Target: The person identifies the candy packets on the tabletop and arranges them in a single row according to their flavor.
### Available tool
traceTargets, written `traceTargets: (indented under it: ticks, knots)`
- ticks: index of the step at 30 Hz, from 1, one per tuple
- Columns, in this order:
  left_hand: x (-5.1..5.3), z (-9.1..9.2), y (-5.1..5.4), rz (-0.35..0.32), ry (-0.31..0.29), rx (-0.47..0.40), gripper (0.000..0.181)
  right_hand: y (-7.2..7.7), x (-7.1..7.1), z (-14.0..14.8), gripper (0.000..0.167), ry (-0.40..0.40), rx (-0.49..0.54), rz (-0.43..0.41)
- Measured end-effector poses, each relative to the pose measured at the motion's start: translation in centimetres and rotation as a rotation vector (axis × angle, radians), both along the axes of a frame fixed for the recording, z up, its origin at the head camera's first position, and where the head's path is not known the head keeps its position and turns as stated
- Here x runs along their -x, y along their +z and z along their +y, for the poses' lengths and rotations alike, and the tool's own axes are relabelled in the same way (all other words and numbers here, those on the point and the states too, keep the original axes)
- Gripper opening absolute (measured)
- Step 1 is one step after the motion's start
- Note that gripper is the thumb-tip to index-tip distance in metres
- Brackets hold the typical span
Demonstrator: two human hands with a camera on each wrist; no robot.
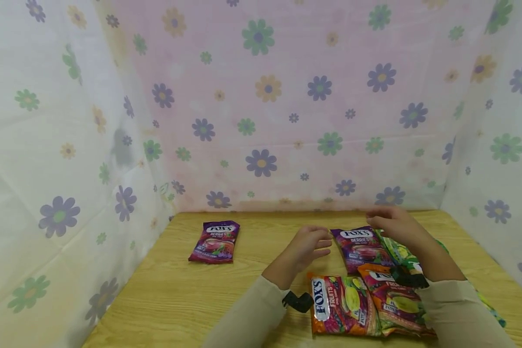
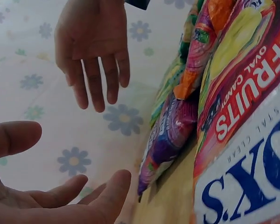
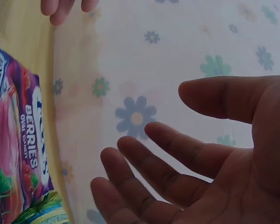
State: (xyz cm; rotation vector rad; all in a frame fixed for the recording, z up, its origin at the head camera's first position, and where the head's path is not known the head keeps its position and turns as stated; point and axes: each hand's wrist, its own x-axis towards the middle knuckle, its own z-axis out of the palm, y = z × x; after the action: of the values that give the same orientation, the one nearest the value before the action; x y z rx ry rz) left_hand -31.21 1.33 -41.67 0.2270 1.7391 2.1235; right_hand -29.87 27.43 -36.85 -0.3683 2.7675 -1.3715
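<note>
Purple packaging marks the nearest candy bag [image 1: 362,250], labelled Berries, which lies flat on the wooden table [image 1: 156,299] right of centre, between and below the two hands. Its long axis runs near to far, with the far, lettered end leaning slightly left. Left hand [image 1: 306,251]: poised just beside the bag's far left corner, fingers spread toward the right, thumb well apart from them, nothing held. Right hand [image 1: 402,229]: raised above the bag's far right side, fingers loosely bent, thumb set wide of them, likewise holding nothing. The palms face roughly toward each other; the left hand appears the nearer to the bag, although its exact height above the table cannot be told. The wrist views show a gap between fingers and bag on both sides.

Adjoining bags: an orange Fruits bag [image 1: 343,305] on the near side, long axis left to right; a second Fruits bag [image 1: 396,304], tilted, to its right; a green bag [image 1: 396,249] along the right, partly hidden by the right forearm. Another Berries bag [image 1: 215,242] rests well apart at far left, its long axis also near to far.
</note>
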Motion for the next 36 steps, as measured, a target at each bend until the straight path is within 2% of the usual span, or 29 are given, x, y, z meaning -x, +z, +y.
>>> traceTargets:
  ticks: [6,10,15,19,29,36]
  knots:
    - [0.5,0.9,-1.0,-0.112,0.017,-0.057,0.050,-0.9,0.5,0.7,0.063,-0.055,-0.008,-0.132]
    - [0.5,1.6,-1.5,-0.139,0.031,-0.027,0.058,-1.5,0.6,1.0,0.068,-0.079,-0.031,-0.220]
    - [0.4,2.6,-1.9,-0.151,0.019,0.005,0.069,-2.2,0.8,1.3,0.072,-0.074,-0.077,-0.275]
    - [0.0,3.2,-2.0,-0.164,-0.014,-0.003,0.069,-2.7,1.0,1.4,0.073,-0.077,-0.106,-0.282]
    - [-0.4,4.2,-1.7,-0.185,0.011,-0.006,0.067,-3.5,1.6,1.1,0.063,-0.085,-0.111,-0.270]
    - [-0.5,4.4,-1.9,-0.183,0.006,-0.003,0.052,-3.3,1.2,0.3,0.059,-0.079,-0.152,-0.240]
